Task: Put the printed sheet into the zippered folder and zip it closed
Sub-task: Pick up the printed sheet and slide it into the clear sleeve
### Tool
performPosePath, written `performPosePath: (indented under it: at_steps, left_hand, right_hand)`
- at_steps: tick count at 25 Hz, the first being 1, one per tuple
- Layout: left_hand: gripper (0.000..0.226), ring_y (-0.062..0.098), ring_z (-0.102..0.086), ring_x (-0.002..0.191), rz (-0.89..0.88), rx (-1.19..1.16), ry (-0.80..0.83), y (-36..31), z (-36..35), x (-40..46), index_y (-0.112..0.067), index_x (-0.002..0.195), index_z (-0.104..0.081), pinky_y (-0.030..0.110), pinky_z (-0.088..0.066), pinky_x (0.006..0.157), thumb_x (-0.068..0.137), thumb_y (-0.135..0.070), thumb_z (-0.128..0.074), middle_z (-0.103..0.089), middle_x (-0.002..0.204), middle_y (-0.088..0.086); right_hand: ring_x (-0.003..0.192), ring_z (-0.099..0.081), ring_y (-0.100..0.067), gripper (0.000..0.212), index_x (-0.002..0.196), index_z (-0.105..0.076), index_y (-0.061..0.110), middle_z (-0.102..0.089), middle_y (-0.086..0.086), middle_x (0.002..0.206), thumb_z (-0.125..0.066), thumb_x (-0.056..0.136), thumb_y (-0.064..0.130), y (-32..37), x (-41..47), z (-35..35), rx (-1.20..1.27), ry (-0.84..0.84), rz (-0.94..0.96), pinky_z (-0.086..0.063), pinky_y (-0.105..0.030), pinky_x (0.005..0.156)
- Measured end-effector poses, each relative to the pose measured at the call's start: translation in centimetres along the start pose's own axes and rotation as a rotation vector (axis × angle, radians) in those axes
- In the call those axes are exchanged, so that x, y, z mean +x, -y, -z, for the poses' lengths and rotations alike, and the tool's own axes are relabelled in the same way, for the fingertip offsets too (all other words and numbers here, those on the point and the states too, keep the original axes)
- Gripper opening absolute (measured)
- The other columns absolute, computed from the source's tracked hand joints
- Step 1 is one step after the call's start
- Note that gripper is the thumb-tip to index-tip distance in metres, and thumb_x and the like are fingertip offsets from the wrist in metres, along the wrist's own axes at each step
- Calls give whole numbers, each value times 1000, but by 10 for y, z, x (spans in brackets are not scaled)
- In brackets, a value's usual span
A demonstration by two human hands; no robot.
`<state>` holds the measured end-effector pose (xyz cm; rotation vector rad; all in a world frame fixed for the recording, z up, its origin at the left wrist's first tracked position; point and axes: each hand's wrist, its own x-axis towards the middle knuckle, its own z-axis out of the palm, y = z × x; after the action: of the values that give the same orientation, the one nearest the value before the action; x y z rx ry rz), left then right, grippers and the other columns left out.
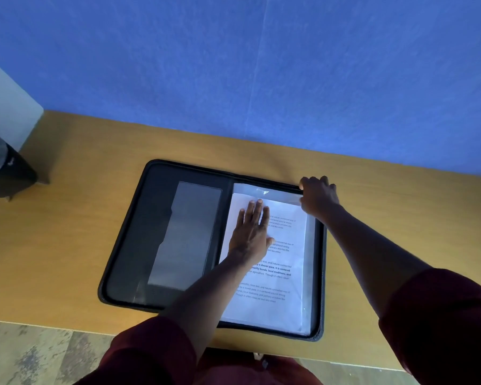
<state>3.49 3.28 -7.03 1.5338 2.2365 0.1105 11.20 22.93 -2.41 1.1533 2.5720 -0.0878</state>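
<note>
Likely office: wooden desk (67, 245) against blue fabric partition (261, 79), lined waste bin (3, 168) beside desk.

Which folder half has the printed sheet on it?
The right half of the folder, under the flat left hand; the left half shows only a dark pocket.

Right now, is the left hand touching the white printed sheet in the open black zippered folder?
Touching. The head view shows the left hand lying flat, fingers straight, on the white printed sheet.
</note>
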Motion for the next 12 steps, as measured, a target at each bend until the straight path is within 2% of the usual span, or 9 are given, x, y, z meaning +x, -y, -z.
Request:
performPosePath:
  at_steps: [3,7,12]
  left_hand:
    - [81,34,12,152,-1,21,-9,-4,0,-3,-9,158,1,47,0,124,101,-39,-48,16,164,16]
    - [79,33,13,152,34,34,-9,-8,-6,-17,-11,158,1,47,0,124,101,-39,-47,16,164,14]
    - [79,32,15,151,81,52,-6,-14,-22,-47,-11,157,1,48,-2,124,102,-41,-45,15,164,14]
  right_hand:
    - [117,-51,-32,40,126,-52,10,-57,-11,124,-63,88,12,-4,-25,-11,95,-39,-15,-46,-42,92]
    - [128,-48,-30,48,133,-48,11,-51,-8,137,-65,88,15,1,-60,-32,268,-102,-29,-46,-43,97]
    - [138,-40,-31,64,144,-39,10,-38,-9,154,-69,89,24,8,-109,-68,321,-102,15,-39,-43,109]
